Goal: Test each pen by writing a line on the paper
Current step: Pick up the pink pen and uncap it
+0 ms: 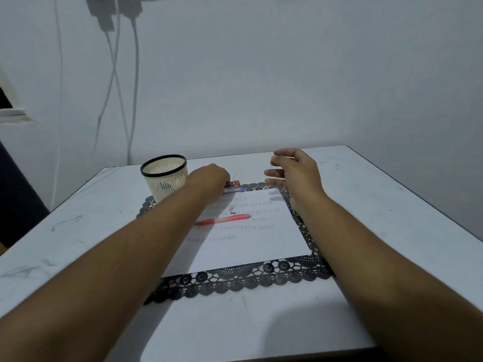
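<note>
Left hand (209, 178) fingers gripping pens (233, 186), right hand (295, 173) fingers pinching thin refill (269, 170) above paper (256, 241)

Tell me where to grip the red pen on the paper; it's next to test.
Pinch the red pen mid-barrel from above. It lies flat on the paper, lengthwise left to right, with both long sides free for fingers; the left forearm shadows its left end.

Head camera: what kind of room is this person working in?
Probably a plain home desk corner. A white table stands against a bare wall, white cables hang from plugs above, and a pen cup sits by paper on a black lace mat.
</note>
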